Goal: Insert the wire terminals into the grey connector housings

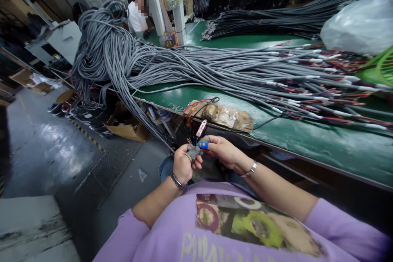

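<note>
Left hand (183, 166) closed round stripped grey cable end (193, 152), held in front of bench edge. Right hand (225, 153) fingers (203, 145), one blue-capped, pinched fanned coloured cores (190, 141). Beyond, green-topped bench (307, 139) bore large heap of grey cables (184, 63). Judged: one end in work, bulk outstanding.

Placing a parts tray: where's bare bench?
Widest bare green bench runs along the near edge, right of the taped pad. A narrow strip lies left of it. Mid-bench is packed: grey cables, basket, bag. Left hand and right hand grip a cable end.
</note>
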Demonstrator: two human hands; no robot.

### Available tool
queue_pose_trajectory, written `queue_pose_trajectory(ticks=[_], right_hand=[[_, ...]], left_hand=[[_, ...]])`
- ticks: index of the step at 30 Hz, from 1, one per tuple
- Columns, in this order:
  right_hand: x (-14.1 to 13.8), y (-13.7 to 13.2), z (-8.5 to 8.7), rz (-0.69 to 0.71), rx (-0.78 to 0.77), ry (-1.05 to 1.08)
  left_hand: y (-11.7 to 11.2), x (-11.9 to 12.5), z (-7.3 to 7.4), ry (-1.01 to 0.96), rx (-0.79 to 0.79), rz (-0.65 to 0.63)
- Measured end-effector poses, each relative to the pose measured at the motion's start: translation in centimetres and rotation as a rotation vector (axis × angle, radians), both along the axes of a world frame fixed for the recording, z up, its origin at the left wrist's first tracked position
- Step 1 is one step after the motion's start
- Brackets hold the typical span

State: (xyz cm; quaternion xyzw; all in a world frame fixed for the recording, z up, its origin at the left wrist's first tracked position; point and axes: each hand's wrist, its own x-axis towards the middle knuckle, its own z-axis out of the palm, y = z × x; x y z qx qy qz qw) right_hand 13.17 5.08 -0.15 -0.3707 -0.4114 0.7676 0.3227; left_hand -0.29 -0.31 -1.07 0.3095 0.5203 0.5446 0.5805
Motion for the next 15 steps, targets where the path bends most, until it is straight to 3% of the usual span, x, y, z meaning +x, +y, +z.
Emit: queue_pose_trajectory(ticks=[8, 15], right_hand=[[0.2, 2.5, 0.4, -0.070, -0.268, 0.176], [-1.1, 2.8, 1.0, -0.118, -0.153, 0.177]], left_hand=[[0.5, -0.5, 1.3, -0.140, -0.012, -0.058], [1.5, -0.2, 1.5, -0.207, -0.086, -0.115]])
